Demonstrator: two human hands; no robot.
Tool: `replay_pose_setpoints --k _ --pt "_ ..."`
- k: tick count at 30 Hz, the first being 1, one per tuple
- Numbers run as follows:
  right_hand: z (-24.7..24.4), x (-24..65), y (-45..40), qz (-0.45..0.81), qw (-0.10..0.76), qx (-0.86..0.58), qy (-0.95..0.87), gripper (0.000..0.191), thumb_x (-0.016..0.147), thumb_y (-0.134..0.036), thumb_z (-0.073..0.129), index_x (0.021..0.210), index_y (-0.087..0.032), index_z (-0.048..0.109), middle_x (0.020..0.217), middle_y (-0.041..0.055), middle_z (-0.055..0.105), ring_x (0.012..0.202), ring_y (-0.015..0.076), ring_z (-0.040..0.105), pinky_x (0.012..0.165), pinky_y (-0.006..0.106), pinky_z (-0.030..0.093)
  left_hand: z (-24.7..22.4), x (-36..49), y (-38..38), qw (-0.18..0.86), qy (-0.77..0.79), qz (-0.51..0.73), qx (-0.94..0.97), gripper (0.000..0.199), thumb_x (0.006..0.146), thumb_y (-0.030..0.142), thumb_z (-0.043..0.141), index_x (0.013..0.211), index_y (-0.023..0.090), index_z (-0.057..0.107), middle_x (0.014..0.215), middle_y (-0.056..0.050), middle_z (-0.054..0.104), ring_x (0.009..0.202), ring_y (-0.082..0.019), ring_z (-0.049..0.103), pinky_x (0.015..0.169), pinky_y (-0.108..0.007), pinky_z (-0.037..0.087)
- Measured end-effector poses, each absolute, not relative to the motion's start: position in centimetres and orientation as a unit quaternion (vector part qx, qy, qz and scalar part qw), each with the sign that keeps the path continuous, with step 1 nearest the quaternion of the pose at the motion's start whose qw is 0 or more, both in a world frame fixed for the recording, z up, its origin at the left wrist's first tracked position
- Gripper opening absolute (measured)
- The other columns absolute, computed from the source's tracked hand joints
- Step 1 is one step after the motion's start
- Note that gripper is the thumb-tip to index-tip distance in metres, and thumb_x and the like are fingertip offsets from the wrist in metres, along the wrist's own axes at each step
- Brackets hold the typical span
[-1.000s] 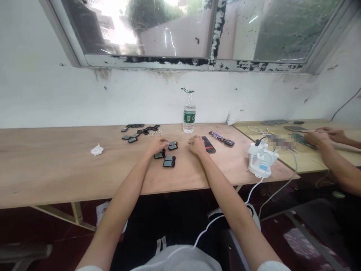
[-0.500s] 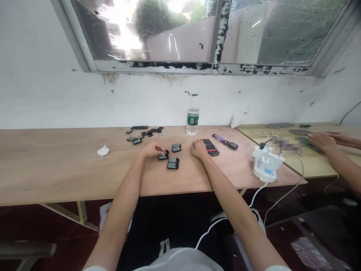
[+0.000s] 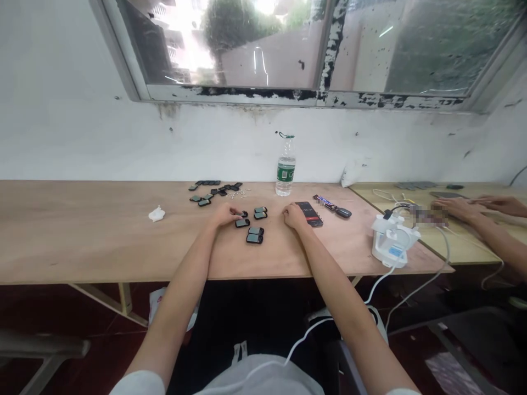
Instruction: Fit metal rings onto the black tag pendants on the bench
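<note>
My left hand [image 3: 226, 214] is closed at the fingertips on a small black case [image 3: 245, 214], which the fingers partly cover. Just below it lies another small black case with a grey panel [image 3: 242, 223]. To the right are two similar pairs, an upper pair [image 3: 260, 213] and a lower pair [image 3: 254, 235], each with its cases side by side. My right hand [image 3: 293, 216] rests on the table with curled fingers, at the left edge of a dark phone-like device [image 3: 309, 214]. What its fingers hold, if anything, is hidden.
More black cases [image 3: 225, 190] and small white bits [image 3: 240, 193] lie farther back. A water bottle [image 3: 285, 170] stands by the wall. Crumpled tissue [image 3: 157, 214] is left; a snack bar [image 3: 325, 202], black fob [image 3: 343, 212] and white power strip [image 3: 393, 241] are right, beyond them another person's hands [image 3: 457, 209].
My left fingers have shifted slightly away from the table's front edge, and the case under them now sits apart from the one below. The right hand stays beside the dark device.
</note>
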State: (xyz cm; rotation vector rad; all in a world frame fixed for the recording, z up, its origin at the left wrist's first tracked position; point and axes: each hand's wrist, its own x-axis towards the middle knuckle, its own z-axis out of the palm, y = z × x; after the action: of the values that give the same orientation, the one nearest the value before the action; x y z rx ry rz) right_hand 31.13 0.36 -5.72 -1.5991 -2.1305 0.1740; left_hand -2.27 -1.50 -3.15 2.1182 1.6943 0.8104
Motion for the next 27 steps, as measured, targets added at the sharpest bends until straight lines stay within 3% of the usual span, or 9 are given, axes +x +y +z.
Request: replay_pose_setpoints --k 6,10,15,22,27 --pt "-5.2 30.8 -0.2 0.059 0.232 -0.588 -0.773 0.026 0.101 -0.010 0.058 0.112 -0.014 0.082 0.129 0.0194 0.073 0.116 0.0285 0.068 0.100 0.034 0.052 -2.9 -0.6 -2.5 0.181 0.552 0.395 0.712 0.037 0.078 0.052 0.089 0.095 0.019 0.089 0.093 -0.012 0.086 0.085 -0.029 0.077 0.078 -0.038 0.061" --pt "-4.7 30.9 -0.8 0.073 0.230 -0.572 -0.784 0.022 0.101 -0.016 0.063 0.113 -0.014 0.082 0.123 0.0184 0.077 0.112 0.0276 0.070 0.098 0.032 0.053 -3.1 1.6 -2.6 0.146 0.530 0.413 0.726 0.040 0.076 0.057 0.090 0.092 0.020 0.087 0.098 -0.011 0.086 0.092 -0.029 0.077 0.083 -0.039 0.062" --pt "-4.3 30.9 -1.0 0.128 0.234 -0.517 -0.813 0.025 0.092 -0.002 0.062 0.098 -0.014 0.083 0.108 0.0132 0.083 0.099 0.0234 0.074 0.093 0.028 0.054 -3.5 3.8 -2.6 0.139 0.487 0.385 0.771 0.034 0.079 0.054 0.088 0.089 0.021 0.084 0.100 -0.009 0.085 0.095 -0.028 0.078 0.087 -0.038 0.062" --pt "-4.5 29.2 -1.0 0.223 0.430 -0.450 -0.750 0.014 0.099 -0.019 0.064 0.100 -0.017 0.078 0.105 0.0101 0.083 0.093 0.0208 0.075 0.092 0.033 0.059 -3.3 5.0 -2.8 0.077 0.423 0.351 0.832 0.012 0.083 0.031 0.084 0.091 0.022 0.082 0.116 -0.009 0.083 0.105 -0.027 0.078 0.102 -0.040 0.061" --pt "-4.8 27.9 -1.5 0.259 0.494 -0.404 -0.725 0.016 0.097 -0.034 0.073 0.097 -0.018 0.077 0.098 0.0086 0.082 0.090 0.0215 0.075 0.088 0.034 0.060 -3.5 5.4 -2.6 0.039 0.417 0.326 0.848 0.011 0.086 0.031 0.081 0.093 0.022 0.082 0.116 -0.010 0.082 0.104 -0.027 0.078 0.102 -0.040 0.061"
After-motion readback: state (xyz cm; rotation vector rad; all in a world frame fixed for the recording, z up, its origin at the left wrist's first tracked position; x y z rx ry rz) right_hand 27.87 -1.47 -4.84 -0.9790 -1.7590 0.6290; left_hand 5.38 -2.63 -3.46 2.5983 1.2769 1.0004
